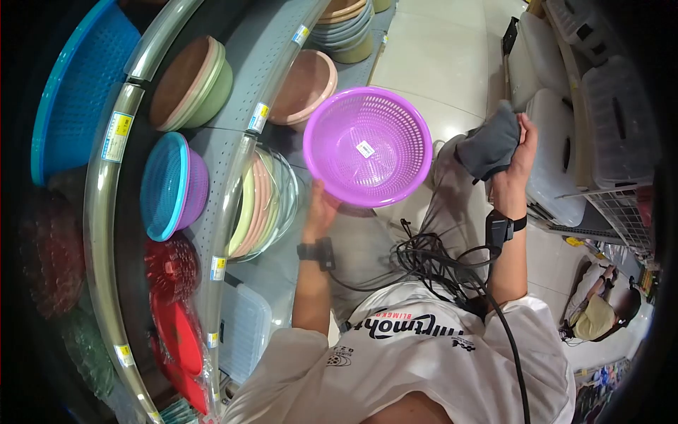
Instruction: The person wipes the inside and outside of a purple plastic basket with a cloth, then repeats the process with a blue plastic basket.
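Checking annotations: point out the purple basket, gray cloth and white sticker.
Purple basket [405, 152]: head view, inner side wall.
Gray cloth [489, 147]: head view, middle of fabric.
White sticker [364, 148]: head view, its center.

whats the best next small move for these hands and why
Probably bring the gray cloth in the right hand across to the purple basket, perhaps to wipe it: the left hand holds the basket at its edge, its open side is in plain view, and the cloth is apart from it.
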Motion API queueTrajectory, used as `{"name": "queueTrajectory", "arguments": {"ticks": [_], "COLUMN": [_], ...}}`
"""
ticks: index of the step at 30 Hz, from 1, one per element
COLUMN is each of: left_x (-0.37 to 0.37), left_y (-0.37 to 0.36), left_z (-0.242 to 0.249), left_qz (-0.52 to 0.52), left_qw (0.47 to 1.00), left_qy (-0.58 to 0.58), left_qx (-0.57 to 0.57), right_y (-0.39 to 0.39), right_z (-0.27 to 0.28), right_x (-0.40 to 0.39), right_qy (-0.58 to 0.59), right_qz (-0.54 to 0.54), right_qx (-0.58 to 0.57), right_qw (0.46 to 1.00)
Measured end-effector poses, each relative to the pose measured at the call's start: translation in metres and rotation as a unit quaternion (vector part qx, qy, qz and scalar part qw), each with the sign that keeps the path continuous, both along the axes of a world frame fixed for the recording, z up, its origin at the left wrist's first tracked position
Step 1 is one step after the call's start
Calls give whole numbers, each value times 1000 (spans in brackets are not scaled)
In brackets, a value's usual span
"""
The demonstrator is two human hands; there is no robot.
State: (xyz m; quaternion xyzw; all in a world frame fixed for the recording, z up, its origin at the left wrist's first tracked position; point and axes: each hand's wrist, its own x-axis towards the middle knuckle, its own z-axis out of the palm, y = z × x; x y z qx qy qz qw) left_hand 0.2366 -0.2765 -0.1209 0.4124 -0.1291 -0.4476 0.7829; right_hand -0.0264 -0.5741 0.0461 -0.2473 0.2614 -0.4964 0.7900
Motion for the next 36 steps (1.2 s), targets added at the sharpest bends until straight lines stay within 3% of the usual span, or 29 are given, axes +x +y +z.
{"name": "queueTrajectory", "arguments": {"ticks": [1,4,6,7,8,9,10,12,19,21,23,27,36], "left_x": [-1,-10,-24,-30,-35,-38,-42,-54,-49,-46,-45,-50,-51], "left_y": [-1,1,6,11,16,19,16,9,2,3,5,3,0], "left_z": [-2,-14,-18,-23,-28,-34,-27,-4,-10,-26,-29,-12,-9], "left_qz": [-2,-21,-58,-57,-80,-101,-98,-90,-124,-122,-117,-134,-129], "left_qw": [1000,1000,997,997,992,985,985,991,989,986,982,987,988], "left_qy": [0,-16,49,49,95,140,140,-35,-59,-98,-138,-50,-45], "left_qx": [-2,10,22,21,8,-4,-4,94,63,60,59,75,66], "right_y": [3,22,47,51,65,75,79,87,82,80,81,87,83], "right_z": [3,13,11,1,12,17,-7,-25,-47,-65,-88,-119,-113], "right_x": [6,29,47,56,56,59,58,63,92,101,105,111,99], "right_qy": [0,125,225,315,386,452,467,555,516,568,586,635,643], "right_qz": [-2,-79,49,80,214,293,327,403,338,350,373,385,501], "right_qx": [-2,-214,-323,-498,-524,-569,-590,-575,-631,-617,-593,-549,-485], "right_qw": [1000,966,918,804,729,621,572,447,471,417,408,384,316]}}
